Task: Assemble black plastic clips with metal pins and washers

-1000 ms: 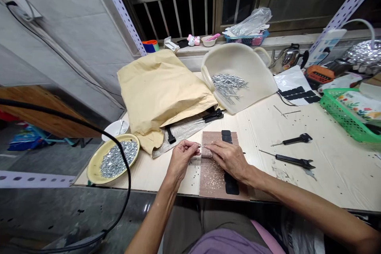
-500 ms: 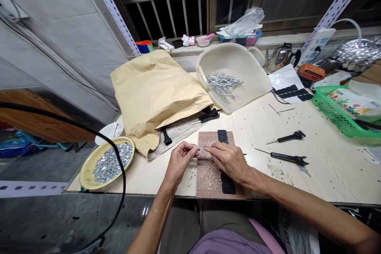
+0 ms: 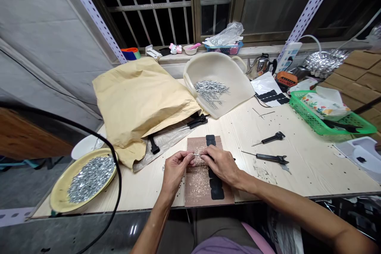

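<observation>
My left hand (image 3: 178, 166) pinches one end of a thin metal rod (image 3: 197, 154) between thumb and fingers. The rod's other end is in the closed fingertips of my right hand (image 3: 220, 164), so only a short middle length shows. Both hands are just over a brown board (image 3: 196, 190) sprinkled with pale specks. Black pads (image 3: 216, 189) run in a column along the board, partly covered by my right hand. To the right lie two black-handled tools with thin metal shafts, a shorter one (image 3: 272, 138) and a longer one (image 3: 269, 158).
A yellow bowl (image 3: 56, 194) of small shiny metal pieces stands left. Behind are a brown paper bag (image 3: 139, 91) and a whitish scoop (image 3: 235, 87) holding many metal rods. A green basket (image 3: 315, 127) sits right. A black cable (image 3: 119, 182) loops across the left side.
The view has swung to the right, so things appear further left and boxes show at the right. Both hands still hold the rod over the board.
</observation>
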`<move>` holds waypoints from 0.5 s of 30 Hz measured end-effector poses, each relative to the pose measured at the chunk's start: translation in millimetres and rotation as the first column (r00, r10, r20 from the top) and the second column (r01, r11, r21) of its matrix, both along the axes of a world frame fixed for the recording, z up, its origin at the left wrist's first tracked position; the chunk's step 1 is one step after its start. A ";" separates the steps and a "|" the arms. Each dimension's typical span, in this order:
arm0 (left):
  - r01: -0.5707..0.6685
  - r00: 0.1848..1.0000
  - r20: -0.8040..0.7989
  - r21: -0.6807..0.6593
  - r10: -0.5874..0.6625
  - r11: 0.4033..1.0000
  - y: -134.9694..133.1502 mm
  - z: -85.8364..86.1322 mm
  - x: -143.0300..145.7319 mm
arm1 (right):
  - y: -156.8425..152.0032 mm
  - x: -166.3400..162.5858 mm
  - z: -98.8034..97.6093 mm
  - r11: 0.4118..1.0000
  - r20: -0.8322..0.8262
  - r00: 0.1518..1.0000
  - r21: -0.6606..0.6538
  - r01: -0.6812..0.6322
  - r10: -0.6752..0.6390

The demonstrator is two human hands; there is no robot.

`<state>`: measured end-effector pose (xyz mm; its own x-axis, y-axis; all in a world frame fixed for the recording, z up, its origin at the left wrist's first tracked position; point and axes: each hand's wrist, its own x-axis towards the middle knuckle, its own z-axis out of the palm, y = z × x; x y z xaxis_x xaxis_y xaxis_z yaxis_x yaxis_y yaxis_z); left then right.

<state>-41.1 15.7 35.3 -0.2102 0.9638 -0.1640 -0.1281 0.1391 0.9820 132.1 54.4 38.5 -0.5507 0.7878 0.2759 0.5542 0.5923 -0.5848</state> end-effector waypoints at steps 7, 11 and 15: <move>-0.034 0.999 -0.010 0.022 0.034 0.999 -0.2 -1.7 5.5 | -1.4 0.3 3.2 0.998 -0.010 0.998 -0.013 0.054 -0.054; -0.040 0.998 0.053 0.035 0.038 0.999 -0.2 -2.8 7.2 | -4.5 -1.9 1.1 0.996 0.040 0.997 0.053 0.066 -0.068; -0.086 0.971 0.225 -0.006 0.085 0.996 -0.5 -3.7 11.4 | -7.3 -7.2 3.4 0.995 0.023 0.997 0.073 0.074 -0.076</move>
<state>-29.6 15.2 31.6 -0.2504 0.9444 -0.2129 -0.3566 0.1145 0.9272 124.9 47.1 41.9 -0.4986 0.8056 0.3200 0.6125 0.5886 -0.5276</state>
